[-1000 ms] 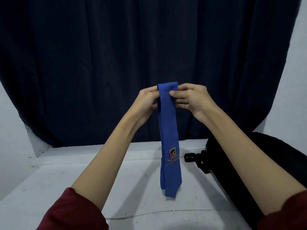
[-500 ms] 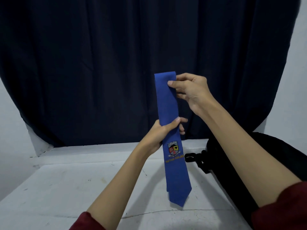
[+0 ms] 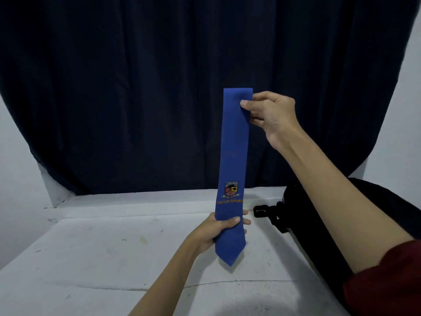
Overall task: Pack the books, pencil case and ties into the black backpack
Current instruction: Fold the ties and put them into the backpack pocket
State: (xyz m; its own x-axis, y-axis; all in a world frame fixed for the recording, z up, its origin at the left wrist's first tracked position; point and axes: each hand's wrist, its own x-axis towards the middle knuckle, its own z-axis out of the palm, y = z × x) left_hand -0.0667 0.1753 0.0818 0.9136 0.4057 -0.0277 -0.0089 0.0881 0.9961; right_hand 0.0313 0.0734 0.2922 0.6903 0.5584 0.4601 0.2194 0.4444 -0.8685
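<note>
A blue tie (image 3: 234, 151) with an embroidered crest hangs straight and upright above the white table. My right hand (image 3: 271, 115) pinches its folded top edge. Lower down, my left hand (image 3: 218, 231) grips the tie just under the crest, close to its pointed tip. The black backpack (image 3: 323, 215) lies on the table at the right, partly hidden by my right forearm; a black strap with a buckle (image 3: 262, 210) sticks out toward the tie. No books or pencil case are in view.
The white table (image 3: 102, 247) spreads out to the left and front. A dark blue curtain (image 3: 136, 87) hangs behind it, with white wall at both sides.
My left hand has slid down the tie from its top to near the tip. My right hand has kept hold of the top, and the tie is now stretched straight.
</note>
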